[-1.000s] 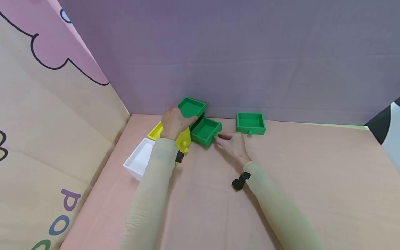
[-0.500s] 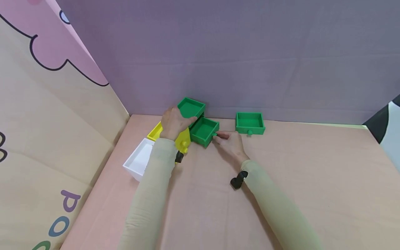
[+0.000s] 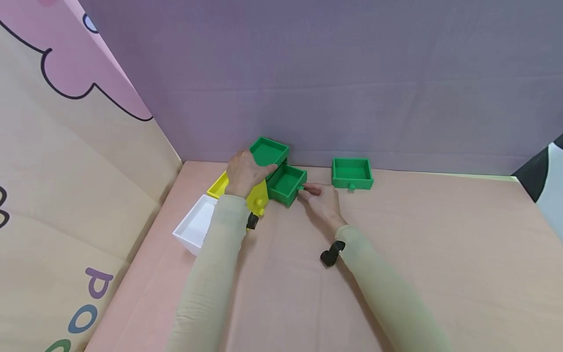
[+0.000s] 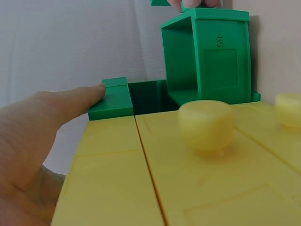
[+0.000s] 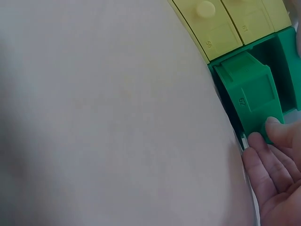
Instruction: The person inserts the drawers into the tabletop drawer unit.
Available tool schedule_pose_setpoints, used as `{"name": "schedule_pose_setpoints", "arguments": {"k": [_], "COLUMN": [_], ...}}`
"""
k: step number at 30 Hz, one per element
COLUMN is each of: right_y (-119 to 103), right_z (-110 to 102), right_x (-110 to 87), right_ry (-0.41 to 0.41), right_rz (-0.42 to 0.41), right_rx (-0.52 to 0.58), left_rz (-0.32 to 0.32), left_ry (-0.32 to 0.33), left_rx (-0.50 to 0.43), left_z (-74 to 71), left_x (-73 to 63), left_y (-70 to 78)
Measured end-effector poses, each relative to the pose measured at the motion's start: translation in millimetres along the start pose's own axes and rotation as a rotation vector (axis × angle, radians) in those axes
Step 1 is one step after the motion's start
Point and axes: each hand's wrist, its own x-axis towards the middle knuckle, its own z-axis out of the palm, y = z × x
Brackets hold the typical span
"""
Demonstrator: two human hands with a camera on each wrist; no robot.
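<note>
A green drawer cabinet point(image 3: 269, 150) stands near the back wall, joined to a yellow drawer unit point(image 4: 202, 155) at its side. My left hand point(image 3: 246, 173) holds the cabinet, its thumb laid along the green front edge in the left wrist view; its other fingers are mostly hidden. A small green drawer point(image 3: 286, 183) sits partway into the cabinet's opening. By the drawer's round knob point(image 3: 301, 187), my right hand point(image 3: 323, 200) pinches it between thumb and fingers. In the right wrist view, the green drawer's front point(image 5: 258, 96) tilts within the frame.
Another green drawer point(image 3: 352, 171) lies to the right, by the back wall. A white box point(image 3: 195, 222) stands at the left, partly behind my left sleeve. The pink tabletop point(image 3: 281, 274) meets printed cloth walls at the left and back.
My right hand has moved slightly left, pushing the green drawer a little further into the cabinet. My left hand stays where it was.
</note>
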Motion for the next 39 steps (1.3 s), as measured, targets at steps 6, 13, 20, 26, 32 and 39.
{"name": "schedule_pose_setpoints", "arguments": {"k": [6,13,20,26,32,39], "right_y": [-1.7,-5.3,-7.2,-8.2,-8.3,-8.2], "right_z": [1.9,4.2,6.0,6.4,8.6,9.8], "right_x": [-1.3,-3.5,-1.9,-0.7,0.1,3.4], "right_ry": [0.015,0.003,-0.008,-0.023,-0.027,-0.03], "right_rz": [0.001,-0.006,-0.027,-0.03,-0.051,-0.052], "right_rx": [-0.013,-0.033,-0.063,-0.072,-0.069,-0.065], "left_rz": [0.0,-0.009,-0.025,-0.022,-0.009,-0.012], "left_ry": [-0.002,-0.013,-0.027,-0.016,-0.008,-0.005], "left_rx": [-0.005,0.004,0.008,0.007,0.005,-0.002], "left_z": [-0.8,-1.6,-2.6,-2.3,-2.7,-2.2], "left_x": [-0.8,-2.4,-1.4,-2.2,-4.0,-3.4], "left_y": [-0.4,-1.5,-1.8,-1.6,-1.0,-0.3]}}
